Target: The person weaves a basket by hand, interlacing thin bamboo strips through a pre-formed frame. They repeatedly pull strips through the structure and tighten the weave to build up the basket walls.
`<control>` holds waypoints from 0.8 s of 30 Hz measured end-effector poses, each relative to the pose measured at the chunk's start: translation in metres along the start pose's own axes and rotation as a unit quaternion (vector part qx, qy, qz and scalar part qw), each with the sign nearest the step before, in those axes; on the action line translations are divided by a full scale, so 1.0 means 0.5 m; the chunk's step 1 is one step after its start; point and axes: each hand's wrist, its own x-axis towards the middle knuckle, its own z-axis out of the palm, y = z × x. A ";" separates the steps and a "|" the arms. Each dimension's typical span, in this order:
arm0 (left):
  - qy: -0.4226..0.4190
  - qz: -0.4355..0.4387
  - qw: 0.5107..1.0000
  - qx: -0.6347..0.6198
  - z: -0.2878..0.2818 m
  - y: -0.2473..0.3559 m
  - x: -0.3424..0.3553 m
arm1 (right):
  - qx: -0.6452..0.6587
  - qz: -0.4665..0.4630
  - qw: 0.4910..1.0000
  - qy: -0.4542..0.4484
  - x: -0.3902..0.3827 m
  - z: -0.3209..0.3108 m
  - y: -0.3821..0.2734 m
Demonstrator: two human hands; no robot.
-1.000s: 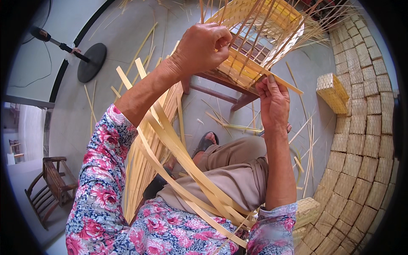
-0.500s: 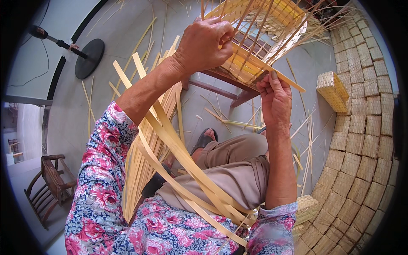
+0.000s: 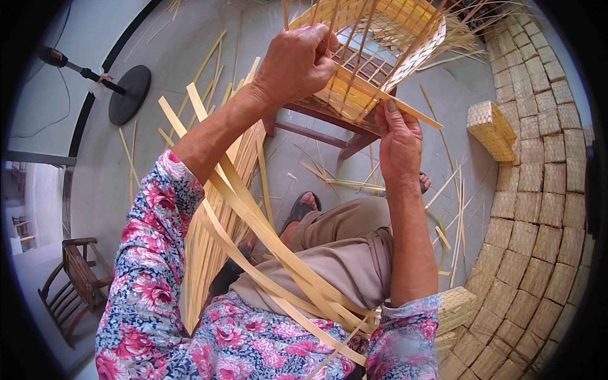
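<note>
A partly woven bamboo basket (image 3: 423, 49) with tall upright stakes rests on a dark wooden stool (image 3: 320, 104) ahead of me. Along its near side runs a flat yellow bamboo strip (image 3: 423, 116), its right end sticking out past the corner. My left hand (image 3: 296, 63) is closed at the left part of that side, fingers curled in among the stakes; its fingertips are partly hidden. At the near right corner, my right hand (image 3: 401, 136) pinches the strip between thumb and fingers. Several long loose bamboo strips (image 3: 272, 237) lie across my lap.
A bundle of split bamboo (image 3: 206, 266) leans beside my left leg. Finished woven boxes (image 3: 532, 209) cover the right side in rows, with one yellow box (image 3: 491, 132) standing apart. At left are a round black stand base (image 3: 130, 95) and a wooden chair (image 3: 79, 278). Offcuts litter the floor.
Both hands and the basket appear slightly farther left in the view, and my right hand stays on the strip. A second foot now shows beside my right forearm.
</note>
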 end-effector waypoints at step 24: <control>0.089 -0.054 0.984 -0.146 -0.015 0.022 -0.083 | -0.018 0.011 0.999 -0.029 0.010 -0.005 -0.002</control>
